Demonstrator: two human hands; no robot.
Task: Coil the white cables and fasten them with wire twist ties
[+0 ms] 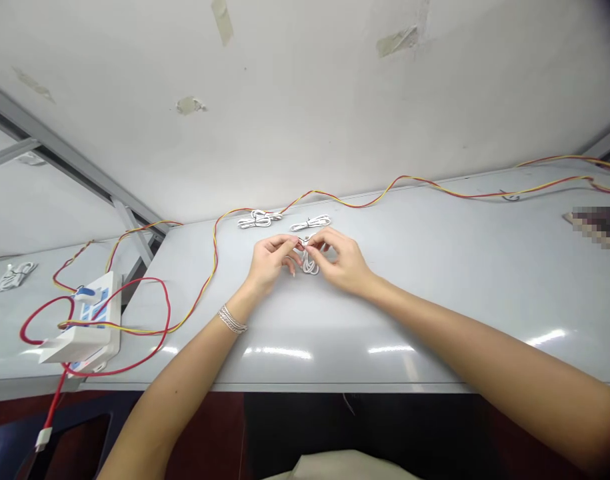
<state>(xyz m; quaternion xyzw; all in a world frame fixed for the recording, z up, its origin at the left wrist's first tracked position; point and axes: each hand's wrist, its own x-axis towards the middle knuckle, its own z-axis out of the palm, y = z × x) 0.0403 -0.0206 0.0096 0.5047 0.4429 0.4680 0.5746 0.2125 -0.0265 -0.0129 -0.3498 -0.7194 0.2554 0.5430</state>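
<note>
Over the middle of the grey tabletop (435, 267), a small coiled white cable (311, 265) sits between my hands. My left hand (271, 261), with a bracelet at its wrist, pinches at the top of the bundle with thumb and forefinger. From the other side, my right hand (341, 262) pinches at the same spot, its fingertips almost meeting the left ones. A thin dark strand, seemingly a tie, shows between the fingertips, partly hidden by them. Just beyond lie two more tied white cables: one bundle (311, 223) straight ahead, another bundle (259, 219) to the left.
A red-and-yellow twisted wire (335, 199) runs along the back wall, then down the left side to a white power strip (113, 313) with plugs and a looped red cord (169, 313). Another cable bundle (15, 277) lies far left. A pixelated object (602, 223) sits at right.
</note>
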